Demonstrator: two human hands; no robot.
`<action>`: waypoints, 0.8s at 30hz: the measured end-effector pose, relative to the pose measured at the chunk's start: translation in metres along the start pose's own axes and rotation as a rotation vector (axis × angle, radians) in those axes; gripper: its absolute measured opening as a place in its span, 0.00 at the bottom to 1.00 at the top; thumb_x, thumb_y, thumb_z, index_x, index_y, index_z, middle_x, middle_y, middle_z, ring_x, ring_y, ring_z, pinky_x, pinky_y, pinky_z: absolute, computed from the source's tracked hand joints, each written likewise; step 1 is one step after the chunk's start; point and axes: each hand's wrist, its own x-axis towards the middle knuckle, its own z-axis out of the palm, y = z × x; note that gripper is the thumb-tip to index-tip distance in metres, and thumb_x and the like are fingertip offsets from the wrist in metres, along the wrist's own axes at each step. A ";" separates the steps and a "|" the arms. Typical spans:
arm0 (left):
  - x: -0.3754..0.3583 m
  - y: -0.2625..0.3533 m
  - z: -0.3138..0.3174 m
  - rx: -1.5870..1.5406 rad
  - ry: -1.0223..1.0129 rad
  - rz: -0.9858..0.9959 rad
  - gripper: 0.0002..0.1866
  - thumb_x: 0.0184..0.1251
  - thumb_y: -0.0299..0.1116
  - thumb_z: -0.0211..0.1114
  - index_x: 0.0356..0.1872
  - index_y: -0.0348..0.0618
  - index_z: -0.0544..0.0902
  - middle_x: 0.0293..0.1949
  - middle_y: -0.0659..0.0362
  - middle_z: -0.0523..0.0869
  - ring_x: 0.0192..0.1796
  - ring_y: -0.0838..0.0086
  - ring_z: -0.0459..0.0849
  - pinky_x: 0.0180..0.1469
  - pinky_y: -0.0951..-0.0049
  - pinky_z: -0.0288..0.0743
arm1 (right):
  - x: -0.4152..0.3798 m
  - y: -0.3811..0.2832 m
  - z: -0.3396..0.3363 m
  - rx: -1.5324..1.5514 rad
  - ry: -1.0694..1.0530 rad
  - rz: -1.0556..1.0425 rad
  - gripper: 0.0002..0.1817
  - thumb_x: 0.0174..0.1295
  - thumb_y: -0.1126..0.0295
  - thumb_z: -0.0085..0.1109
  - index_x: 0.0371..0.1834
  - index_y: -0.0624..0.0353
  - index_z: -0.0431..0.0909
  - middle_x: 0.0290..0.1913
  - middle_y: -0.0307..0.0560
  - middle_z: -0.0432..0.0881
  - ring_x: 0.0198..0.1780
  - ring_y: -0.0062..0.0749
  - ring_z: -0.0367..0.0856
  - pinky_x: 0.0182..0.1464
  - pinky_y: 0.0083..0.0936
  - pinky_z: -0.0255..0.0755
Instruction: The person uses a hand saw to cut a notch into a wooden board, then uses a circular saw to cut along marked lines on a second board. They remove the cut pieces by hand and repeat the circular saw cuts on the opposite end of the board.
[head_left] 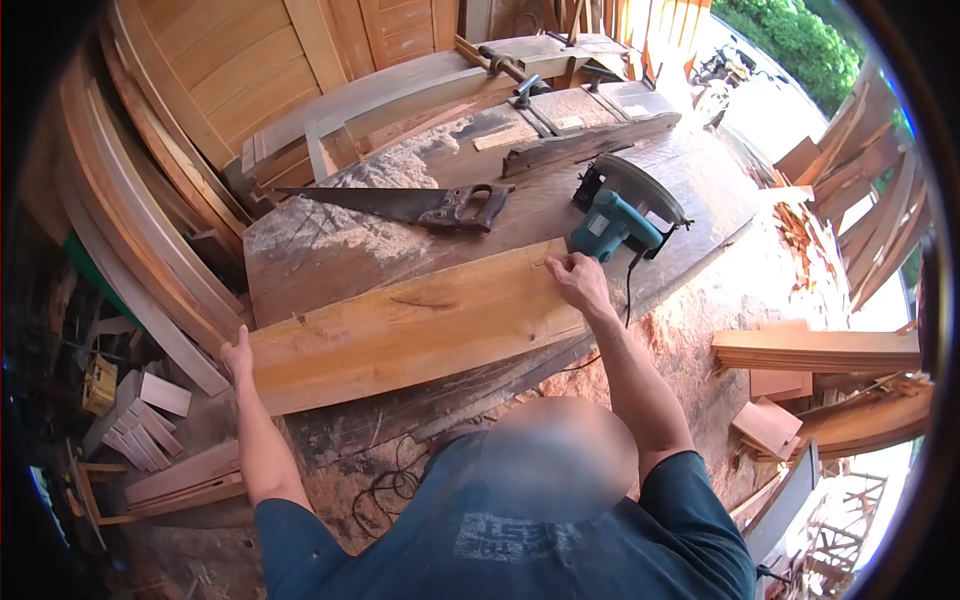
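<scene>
A long light wooden plank (pixel 410 330) lies across a dark, worn workbench (pixel 330 250). My left hand (pixel 237 356) holds the plank's left end, with the thumb up against the end grain. My right hand (pixel 578 281) grips the plank's far right corner, fingers curled over its top edge. Just beyond the right hand, a teal circular saw (pixel 618 215) rests on the bench, and its black cord hangs down over the bench edge. A hand saw (pixel 420 205) with a dark handle lies further back on the bench.
Sawdust (pixel 400 170) is piled at the back of the bench, next to a rough dark board (pixel 580 145). Curved wooden panels (pixel 150 200) lean at the left. Offcuts and stacked boards (pixel 815 350) lie at the right. A black cable (pixel 385 485) is coiled on the floor.
</scene>
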 end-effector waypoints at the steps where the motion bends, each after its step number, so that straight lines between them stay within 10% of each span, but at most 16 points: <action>1: 0.010 -0.004 0.015 0.080 -0.042 0.021 0.35 0.64 0.63 0.65 0.42 0.32 0.89 0.42 0.41 0.90 0.50 0.47 0.87 0.58 0.55 0.76 | 0.004 0.008 0.007 -0.065 0.009 -0.037 0.27 0.61 0.46 0.64 0.38 0.65 0.85 0.40 0.63 0.85 0.49 0.58 0.83 0.56 0.43 0.76; 4: -0.019 -0.013 0.033 0.197 -0.247 -0.109 0.36 0.67 0.62 0.62 0.55 0.33 0.85 0.58 0.38 0.84 0.64 0.48 0.80 0.67 0.53 0.70 | 0.000 0.048 0.018 -0.197 0.000 -0.164 0.25 0.62 0.48 0.64 0.41 0.64 0.86 0.38 0.60 0.87 0.45 0.52 0.85 0.49 0.40 0.78; 7: -0.089 0.009 0.057 0.332 0.173 0.226 0.41 0.70 0.63 0.58 0.71 0.37 0.73 0.75 0.39 0.65 0.77 0.49 0.64 0.75 0.49 0.57 | -0.018 0.043 -0.045 0.115 -0.171 -0.016 0.22 0.62 0.54 0.64 0.45 0.64 0.85 0.48 0.61 0.85 0.49 0.54 0.84 0.54 0.40 0.77; 14: -0.342 0.270 0.118 0.073 -0.548 0.929 0.52 0.71 0.69 0.49 0.81 0.38 0.49 0.83 0.44 0.43 0.84 0.50 0.40 0.81 0.40 0.28 | 0.023 0.028 -0.114 -0.292 0.609 -0.562 0.27 0.60 0.64 0.68 0.62 0.59 0.77 0.53 0.54 0.82 0.54 0.51 0.81 0.59 0.42 0.75; 17: -0.475 0.322 0.129 -0.025 -0.699 1.490 0.50 0.72 0.71 0.41 0.81 0.38 0.52 0.83 0.49 0.48 0.85 0.56 0.41 0.82 0.42 0.31 | 0.052 0.025 -0.107 -0.309 0.285 -0.490 0.27 0.59 0.65 0.68 0.63 0.55 0.76 0.56 0.54 0.80 0.59 0.55 0.78 0.62 0.44 0.72; 18: -0.504 0.326 0.115 -0.088 -1.135 1.662 0.46 0.73 0.68 0.48 0.78 0.41 0.61 0.81 0.49 0.57 0.84 0.56 0.48 0.82 0.44 0.37 | 0.066 0.024 -0.112 -0.311 0.150 -0.380 0.25 0.57 0.66 0.68 0.60 0.55 0.77 0.53 0.57 0.83 0.57 0.56 0.80 0.60 0.45 0.74; 22: -0.490 0.295 0.094 -0.580 -1.236 1.612 0.36 0.71 0.56 0.62 0.72 0.43 0.71 0.77 0.46 0.64 0.80 0.51 0.58 0.81 0.49 0.48 | 0.102 0.020 -0.132 -0.178 -0.203 -0.361 0.19 0.57 0.67 0.65 0.51 0.58 0.80 0.41 0.60 0.87 0.46 0.55 0.87 0.48 0.45 0.79; 24: -0.418 0.297 0.088 -0.372 -0.787 1.274 0.39 0.69 0.59 0.62 0.74 0.44 0.69 0.77 0.45 0.64 0.79 0.51 0.60 0.79 0.44 0.49 | 0.103 0.026 -0.130 -0.209 -0.149 -0.364 0.17 0.57 0.67 0.65 0.50 0.58 0.83 0.39 0.60 0.87 0.42 0.54 0.88 0.46 0.42 0.80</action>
